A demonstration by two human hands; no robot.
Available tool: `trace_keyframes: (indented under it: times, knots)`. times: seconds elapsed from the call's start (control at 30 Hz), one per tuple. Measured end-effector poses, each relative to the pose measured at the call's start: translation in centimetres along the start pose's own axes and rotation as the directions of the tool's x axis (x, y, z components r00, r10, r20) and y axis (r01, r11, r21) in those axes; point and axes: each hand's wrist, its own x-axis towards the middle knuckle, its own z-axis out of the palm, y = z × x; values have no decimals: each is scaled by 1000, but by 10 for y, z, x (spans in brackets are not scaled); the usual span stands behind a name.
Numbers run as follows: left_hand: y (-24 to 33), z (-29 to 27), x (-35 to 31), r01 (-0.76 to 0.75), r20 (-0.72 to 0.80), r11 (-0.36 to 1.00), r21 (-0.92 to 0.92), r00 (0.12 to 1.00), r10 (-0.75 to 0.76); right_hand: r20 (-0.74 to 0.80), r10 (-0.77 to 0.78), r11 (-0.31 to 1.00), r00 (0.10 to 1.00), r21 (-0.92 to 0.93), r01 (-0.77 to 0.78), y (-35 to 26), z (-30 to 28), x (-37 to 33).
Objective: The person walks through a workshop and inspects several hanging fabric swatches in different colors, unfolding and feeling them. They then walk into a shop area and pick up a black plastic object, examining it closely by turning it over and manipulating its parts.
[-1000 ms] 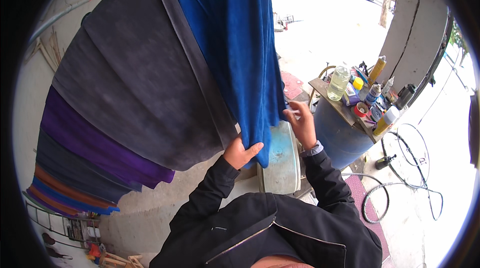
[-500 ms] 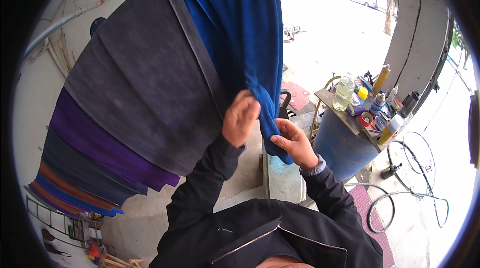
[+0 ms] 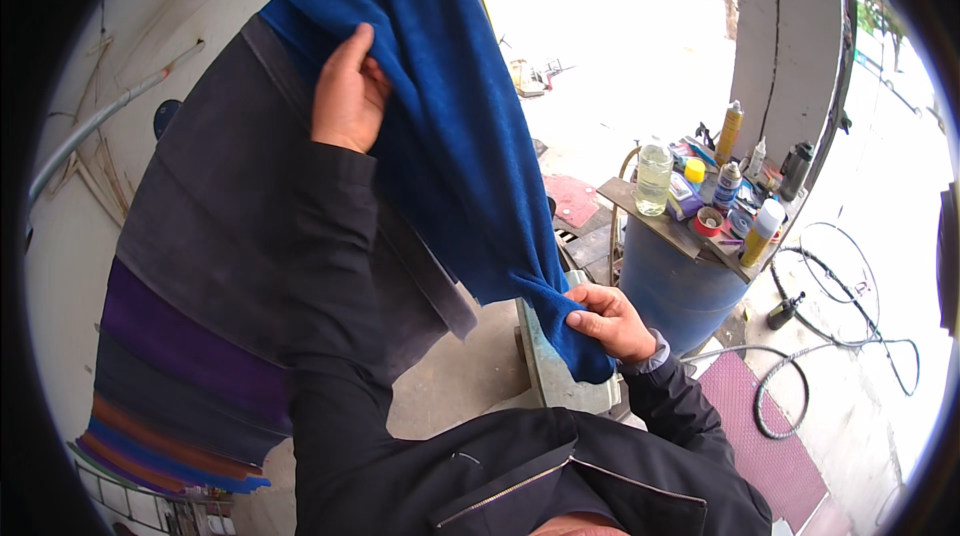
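Note:
A long blue cloth (image 3: 450, 126) hangs from above, beside a row of other draped cloths. Its lower right corner is bunched in my right hand (image 3: 612, 324), thumb on top and fingers curled round it. The fabric stretches diagonally from that corner to the upper left. My left hand (image 3: 347, 91) is raised against the left part of the blue cloth, fingers apart and partly bent, not closed on a fold. Just behind the left forearm hangs a dark grey cloth (image 3: 205, 181) with a seamed edge.
Purple cloth (image 3: 170, 326) and several more hang at the left. At right, a blue barrel (image 3: 665, 281) carries a board with a bottle of yellowish liquid (image 3: 654, 181), spray cans and tape. A black hose (image 3: 765, 406) coils on the floor near a reddish mat (image 3: 750, 436).
My left hand has moved up and left along the blue cloth, which is now spread wider. My right hand, still holding the corner, has shifted slightly down and right.

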Motion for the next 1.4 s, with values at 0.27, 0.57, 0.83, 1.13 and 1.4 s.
trace_keyframes:
  times: [0.27,0.57,0.83,1.13,1.4]
  knots:
    - [76,18,68,-696,276,333,636,608,744,62,-36,999,997,-2,37,8,-19,-3]
    - [71,118,261,-592,461,-68,803,545,700,22,-69,997,997,-20,70,-18,2,11]
    - [-17,224,244,-577,659,-318,752,677,328,-73,-53,998,996,-48,49,-15,-13,-13]
    - [-99,89,54,-865,734,22,501,438,519,-320,-201,949,926,-299,102,-1,-75,-27]
    - [-309,-69,-227,186,-311,590,786,943,117,-222,-55,995,973,67,72,2,-80,-28]
